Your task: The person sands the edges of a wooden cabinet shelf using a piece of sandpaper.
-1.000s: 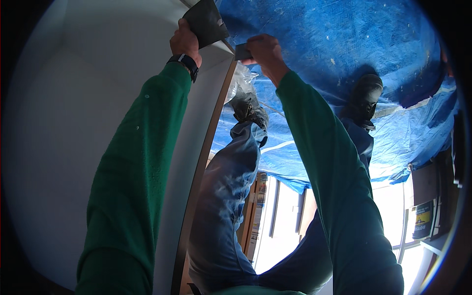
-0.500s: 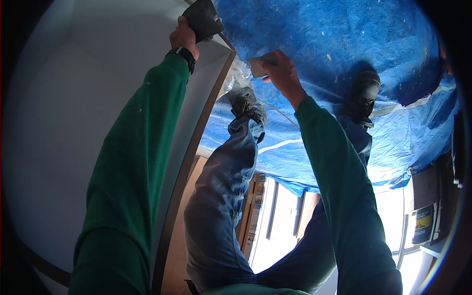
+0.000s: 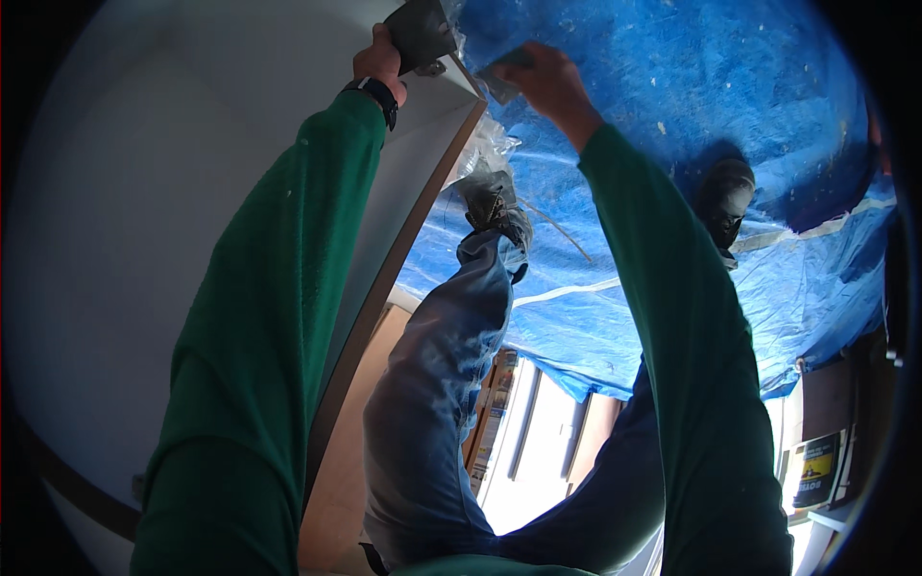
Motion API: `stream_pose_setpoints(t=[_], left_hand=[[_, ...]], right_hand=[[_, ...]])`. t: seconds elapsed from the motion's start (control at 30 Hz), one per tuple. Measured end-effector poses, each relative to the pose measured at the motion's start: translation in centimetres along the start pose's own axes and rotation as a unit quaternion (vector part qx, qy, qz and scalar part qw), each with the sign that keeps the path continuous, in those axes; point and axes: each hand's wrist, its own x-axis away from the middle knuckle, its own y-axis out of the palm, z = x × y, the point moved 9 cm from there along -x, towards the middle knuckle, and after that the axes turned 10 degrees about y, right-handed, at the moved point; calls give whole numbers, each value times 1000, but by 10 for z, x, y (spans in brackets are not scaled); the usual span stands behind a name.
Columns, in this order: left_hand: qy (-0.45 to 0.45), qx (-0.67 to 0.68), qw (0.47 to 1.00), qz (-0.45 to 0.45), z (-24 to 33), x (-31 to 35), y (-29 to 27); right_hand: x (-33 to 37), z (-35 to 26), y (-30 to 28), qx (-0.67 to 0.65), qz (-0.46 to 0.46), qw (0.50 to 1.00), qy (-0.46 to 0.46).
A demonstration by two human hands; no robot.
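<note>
from my end, nearest first: jeans (image 3: 432, 355) at the lower edge, legs apart, with green sleeves (image 3: 259, 307) reaching up past them on both sides. to the left of the legs i see a big white panel (image 3: 115, 240) with a long brown edge (image 3: 403, 245) slanting up to a corner near the hands.

both hands are loaded. left hand (image 3: 380, 65), black wristband (image 3: 375, 91) behind it, grips a dark plate (image 3: 421, 36), flat and square-cornered, thumb on its side. plate sits at the top, over the end of the panel; can't tell if it touches. right hand (image 3: 554, 82) pinches a grey flat piece (image 3: 501, 82), blade-like, tilted, its far end just beside the panel corner. contact there: can't tell. exact kind of either item: can't tell.

farther down: crumpled clear plastic (image 3: 490, 144) under the corner, left boot (image 3: 492, 202) right by it, right boot (image 3: 727, 197) well apart. blue tarp (image 3: 615, 86) below it all, pale flecks on it, thin strip (image 3: 557, 228) lying between the boots.

lower right, a dark container (image 3: 818, 470) with a yellow patch, near the rim of my view.
</note>
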Motion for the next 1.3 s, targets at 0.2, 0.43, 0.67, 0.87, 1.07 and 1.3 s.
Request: stream_pose_setpoints(t=[0.2, 0.43, 0.67, 0.87, 1.07, 1.3], left_hand=[[1, 149, 989, 7, 7, 76, 32], [14, 273, 952, -139, 68, 283, 108], [44, 383, 907, -170, 170, 462, 99], [172, 426, 877, -140, 267, 575, 64], [171, 435, 878, -100, 307, 672, 26], [126, 520, 823, -194, 344, 743, 0]], right_hand=[[108, 45, -68, -323, 17, 929, 179], [249, -40, -211, -397, 103, 906, 107], [374, -194, -307, -368, 48, 928, 45], [463, -298, -377, -134, 46, 986, -90], [520, -305, -403, 262, 66, 937, -222], [573, -326, -438, -233, -34, 972, 14]])
